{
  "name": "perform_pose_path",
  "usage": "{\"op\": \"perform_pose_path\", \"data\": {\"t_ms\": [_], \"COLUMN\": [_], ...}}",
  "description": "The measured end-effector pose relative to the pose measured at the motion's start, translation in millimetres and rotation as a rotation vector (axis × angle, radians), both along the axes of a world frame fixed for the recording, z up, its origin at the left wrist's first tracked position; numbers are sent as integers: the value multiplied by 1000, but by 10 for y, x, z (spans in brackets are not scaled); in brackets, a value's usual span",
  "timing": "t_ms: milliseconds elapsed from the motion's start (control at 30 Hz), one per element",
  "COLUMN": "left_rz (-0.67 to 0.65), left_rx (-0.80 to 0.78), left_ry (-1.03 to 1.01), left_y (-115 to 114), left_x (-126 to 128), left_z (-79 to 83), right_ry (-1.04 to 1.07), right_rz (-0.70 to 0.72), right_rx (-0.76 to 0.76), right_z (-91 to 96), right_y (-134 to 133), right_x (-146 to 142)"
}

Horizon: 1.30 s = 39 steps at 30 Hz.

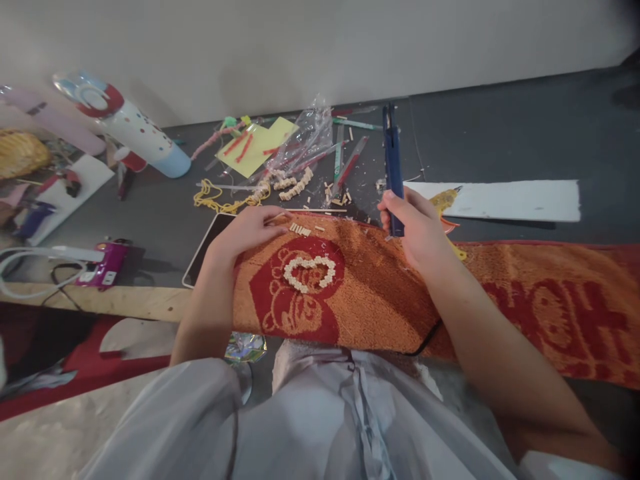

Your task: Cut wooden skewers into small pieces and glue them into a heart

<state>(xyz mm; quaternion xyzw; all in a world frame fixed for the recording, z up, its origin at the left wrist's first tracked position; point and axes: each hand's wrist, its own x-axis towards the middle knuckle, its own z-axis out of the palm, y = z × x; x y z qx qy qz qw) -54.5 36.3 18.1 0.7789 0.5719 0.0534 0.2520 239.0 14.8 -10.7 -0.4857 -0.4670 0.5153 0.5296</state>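
My right hand (415,227) is closed round the handle of a dark blue tool (393,157), likely a glue gun, which stands upright above the orange and red towel (380,287). My left hand (247,230) rests on the towel's far left edge, its fingers curled and pinching at small wooden pieces (300,229). A heart shape made of small pale wooden bits (310,272) lies on the towel's red patch, between my two hands. A black cord runs under my right forearm.
A dark tablet (205,250) lies under the towel's left edge. Behind are yellow cord (213,197), more bead strings (295,185), a clear plastic bag (305,137), yellow paper (255,143), sticks, a white board (505,199), a decorated white-and-blue tube (135,130) and a purple device (103,267).
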Motion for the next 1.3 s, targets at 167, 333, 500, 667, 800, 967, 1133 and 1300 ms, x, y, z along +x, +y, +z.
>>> {"op": "perform_pose_path", "data": {"t_ms": [167, 333, 500, 667, 800, 967, 1133, 1300], "left_rz": [9, -61, -118, -110, -110, -141, -148, -146], "left_rx": [36, 32, 49, 45, 40, 43, 48, 50], "left_ry": [83, 62, 50, 59, 42, -7, 2, -6], "left_y": [-42, -57, -57, -49, -41, -48, -49, -46], "left_x": [32, 82, 100, 85, 96, 123, 136, 138], "left_z": [59, 55, 12, -9, -25, -37, -54, -76], "right_ry": [55, 99, 73, 68, 66, 34, 57, 66], "right_rz": [-3, 10, 25, 42, 42, 46, 53, 41], "right_rx": [-59, -122, -111, -106, -104, -95, -91, -96], "right_z": [47, 86, 77, 63, 56, 36, 31, 38], "right_y": [-16, -42, -54, -59, -60, -45, -47, -57], "right_x": [-21, -59, -64, -75, -83, -71, -71, -81]}}
